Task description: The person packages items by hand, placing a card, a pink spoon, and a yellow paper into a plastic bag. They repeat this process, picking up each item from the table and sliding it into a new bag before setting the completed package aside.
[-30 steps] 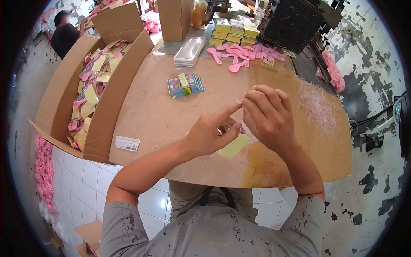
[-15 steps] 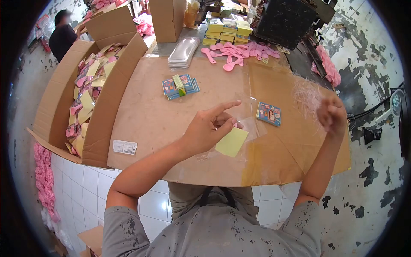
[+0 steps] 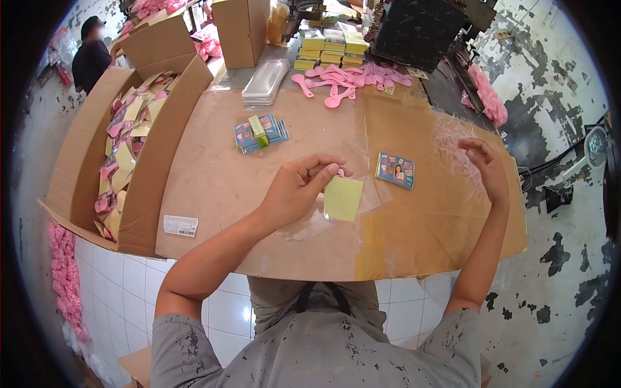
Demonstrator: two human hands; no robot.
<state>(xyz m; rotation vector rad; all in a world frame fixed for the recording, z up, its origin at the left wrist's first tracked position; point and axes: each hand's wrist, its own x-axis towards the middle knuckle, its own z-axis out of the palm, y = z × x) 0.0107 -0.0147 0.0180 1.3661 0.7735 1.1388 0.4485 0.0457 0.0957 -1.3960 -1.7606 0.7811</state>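
My left hand [image 3: 299,187] is closed in a pinch on the top of a clear plastic bag with a yellow card [image 3: 343,199] in it. A small bit of pink shows at its fingertips. Beneath, more clear plastic lies on the cardboard. My right hand [image 3: 486,169] is raised by a heap of thin clear plastic strips [image 3: 453,139], its fingers loosely bent and apart, with nothing visible in them. Between the hands lies a small stack of blue printed cards [image 3: 395,171]. Farther back is a banded bundle of blue cards [image 3: 249,138].
At left stands a large open carton [image 3: 145,168] full of bagged pink spoons and yellow cards. Loose pink spoons [image 3: 352,79], yellow card stacks [image 3: 333,42] and clear plastic sleeves [image 3: 265,81] line the back. A dark machine [image 3: 417,32] stands behind. Another person [image 3: 90,58] is at far left.
My right hand has moved a little left and its fingers have loosened from a curled shape. My left forefinger has folded in, and the yellow card now hangs more upright. The view has shifted slightly.
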